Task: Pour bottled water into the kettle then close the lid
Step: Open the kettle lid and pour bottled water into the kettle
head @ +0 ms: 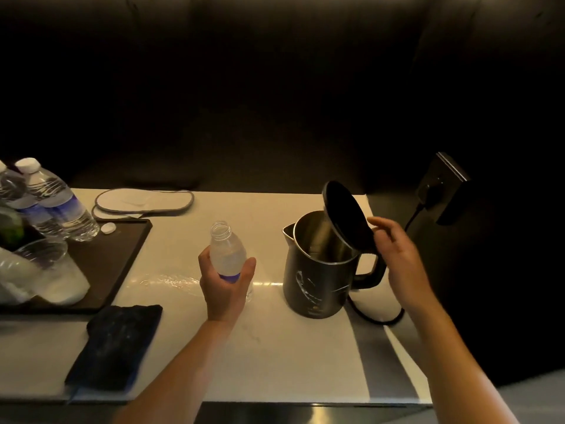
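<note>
A clear plastic water bottle [227,251] with no cap stands upright in my left hand [224,290], which grips its lower half just above the white counter. To the right stands a dark metal kettle [318,280] with its black lid [347,217] swung up and open, showing the steel inside. My right hand [397,255] is behind the kettle's handle, its fingers resting against the back edge of the raised lid. A white bottle cap [108,228] lies on the counter by the tray.
A dark tray [122,255] at the left holds two sealed water bottles [58,203], a plastic cup and wrapped items. Slippers [143,201] lie at the back, a dark cloth [119,347] near the front edge. The kettle's cord [379,319] runs to a wall socket [440,185].
</note>
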The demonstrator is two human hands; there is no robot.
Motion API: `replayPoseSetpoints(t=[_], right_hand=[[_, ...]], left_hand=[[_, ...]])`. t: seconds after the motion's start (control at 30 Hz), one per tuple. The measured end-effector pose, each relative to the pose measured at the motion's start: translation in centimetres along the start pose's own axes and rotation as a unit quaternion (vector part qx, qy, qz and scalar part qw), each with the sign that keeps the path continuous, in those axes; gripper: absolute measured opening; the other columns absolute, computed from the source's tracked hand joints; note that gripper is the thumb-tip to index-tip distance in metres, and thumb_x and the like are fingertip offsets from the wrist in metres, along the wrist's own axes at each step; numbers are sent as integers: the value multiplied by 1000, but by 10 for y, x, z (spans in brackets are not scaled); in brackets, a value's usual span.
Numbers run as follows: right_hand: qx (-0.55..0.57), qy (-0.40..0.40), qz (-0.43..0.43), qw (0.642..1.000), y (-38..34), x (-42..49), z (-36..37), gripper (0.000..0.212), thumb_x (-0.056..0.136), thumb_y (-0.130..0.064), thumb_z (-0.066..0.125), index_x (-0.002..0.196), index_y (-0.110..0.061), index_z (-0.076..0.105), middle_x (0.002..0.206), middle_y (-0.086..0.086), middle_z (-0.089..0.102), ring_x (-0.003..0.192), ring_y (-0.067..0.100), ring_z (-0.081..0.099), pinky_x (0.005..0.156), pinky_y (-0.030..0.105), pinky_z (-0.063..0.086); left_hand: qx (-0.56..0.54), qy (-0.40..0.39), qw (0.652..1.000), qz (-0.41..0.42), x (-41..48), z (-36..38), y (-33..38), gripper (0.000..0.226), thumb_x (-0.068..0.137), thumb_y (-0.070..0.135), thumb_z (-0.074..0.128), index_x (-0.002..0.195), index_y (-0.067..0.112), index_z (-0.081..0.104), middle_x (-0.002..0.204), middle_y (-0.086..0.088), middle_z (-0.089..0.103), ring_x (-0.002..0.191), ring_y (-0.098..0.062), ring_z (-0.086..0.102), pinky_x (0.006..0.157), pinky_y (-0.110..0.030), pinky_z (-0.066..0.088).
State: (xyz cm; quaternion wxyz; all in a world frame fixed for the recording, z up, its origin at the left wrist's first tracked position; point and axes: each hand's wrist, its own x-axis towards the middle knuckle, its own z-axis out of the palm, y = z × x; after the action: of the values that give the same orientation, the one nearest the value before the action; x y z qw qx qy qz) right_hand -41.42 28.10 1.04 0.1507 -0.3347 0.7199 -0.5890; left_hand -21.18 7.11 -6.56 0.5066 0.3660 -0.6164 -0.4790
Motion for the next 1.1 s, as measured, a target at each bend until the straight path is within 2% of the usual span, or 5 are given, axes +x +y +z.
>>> replayPoseSetpoints(t=[0.37,0.57,0.77,0.93,1.1], right_hand=[[-99,90,-66,989,-10,-7,36,69,87,-55,50,150,-27,47,135,-6,48,126,16,50,100,43,50],[15,147,-50,988,-4,-5,41,48,91,-51,38,135,-39,53,123,-26,57,114,-16,52,83,-1,41],[50,156,-36,986,-15,-9,48,39,94,-50,38,120,-74,53,115,-41,61,115,-14,55,84,0,41],[62,154,-3,986,-21,-8,48,42,86,-52,38,114,-82,49,115,-49,57,114,-22,51,83,6,43],[47,155,-5,987,-23,-9,48,44,87,-51,38,112,-85,45,114,-54,54,112,-27,48,79,-6,37]], left_hand=[[-38,-42,998,-8,10,12,-1,81,73,56,72,135,11,46,116,-6,59,98,-15,63,79,-8,53],[-23,-206,978,9,38,-6,36,62,78,73,63,127,37,46,117,10,63,103,-22,68,85,-23,58],[34,-465,884,18,81,-21,78,51,72,62,73,118,54,53,118,15,65,111,-24,66,81,-27,60],[167,-573,800,60,105,-13,114,85,60,85,68,129,41,49,122,13,63,112,-20,64,85,-28,59],[270,-637,718,78,121,-2,143,64,76,57,69,132,35,49,124,10,61,113,-19,63,94,-33,60]])
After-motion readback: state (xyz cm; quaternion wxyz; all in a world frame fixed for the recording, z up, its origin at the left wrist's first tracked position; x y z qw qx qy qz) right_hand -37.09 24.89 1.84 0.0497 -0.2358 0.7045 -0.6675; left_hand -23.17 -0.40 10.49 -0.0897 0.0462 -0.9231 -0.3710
